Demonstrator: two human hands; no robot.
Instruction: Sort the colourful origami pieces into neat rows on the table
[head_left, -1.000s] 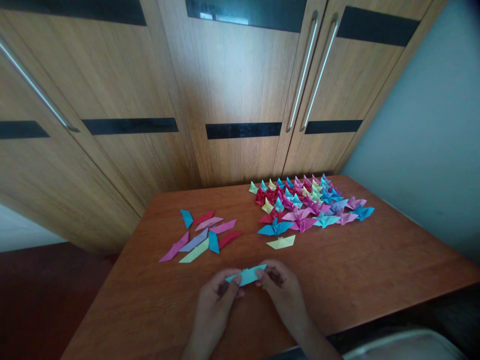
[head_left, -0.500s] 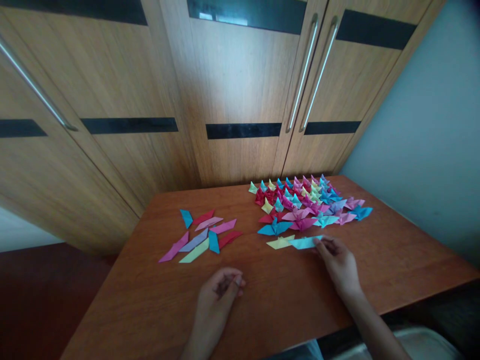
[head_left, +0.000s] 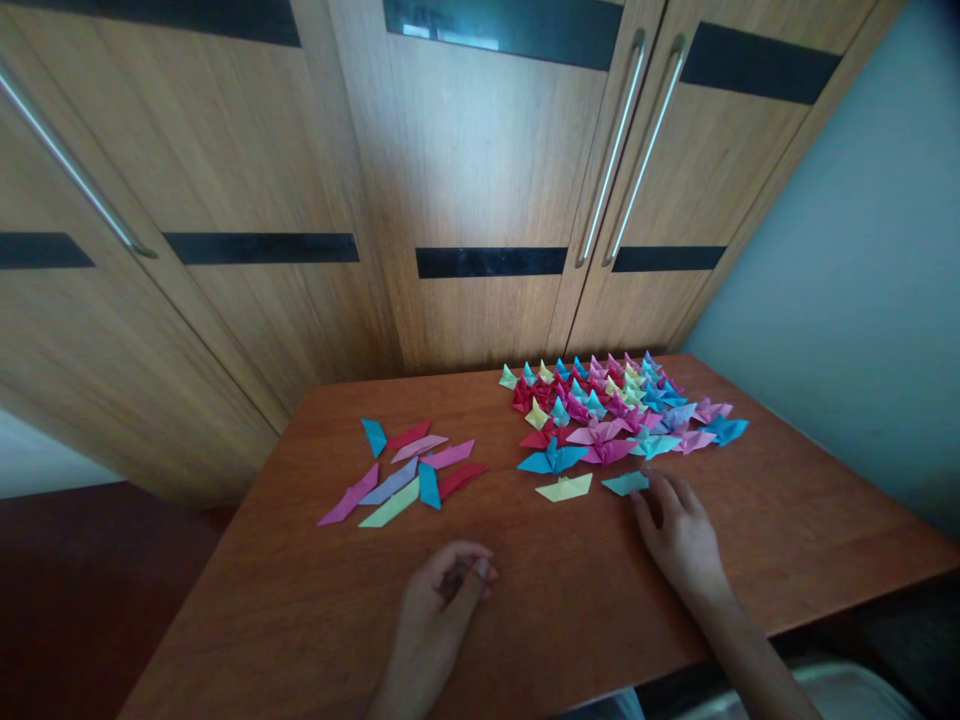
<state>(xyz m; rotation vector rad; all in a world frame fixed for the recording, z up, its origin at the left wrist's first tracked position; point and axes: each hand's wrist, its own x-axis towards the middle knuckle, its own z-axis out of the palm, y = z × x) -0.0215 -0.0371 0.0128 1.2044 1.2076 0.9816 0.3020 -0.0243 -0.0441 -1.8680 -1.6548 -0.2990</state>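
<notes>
My right hand (head_left: 679, 535) has its thumb and fingers at the right end of a light blue folded paper piece (head_left: 624, 483) lying on the wooden table (head_left: 555, 600). Just left of that piece, a pale yellow folded piece (head_left: 565, 488) lies apart from it. Over the front part of the table, my left hand (head_left: 446, 610) is curled with thumb and fingertips together; whether anything small is between them is hidden. Beyond my right hand stand rows of folded paper figures, a blue one (head_left: 553, 458) nearest the yellow piece.
At the left of the table lie several flat folded strips, among them a pink one (head_left: 349, 496), a green one (head_left: 390, 503) and a red one (head_left: 461, 480). Wooden cabinet doors (head_left: 480, 160) rise behind the table, and a pale blue wall (head_left: 847, 300) stands at the right.
The light blue piece has shifted slightly right and no longer overlaps the yellow piece; a gap now shows between them. My left hand has barely moved.
</notes>
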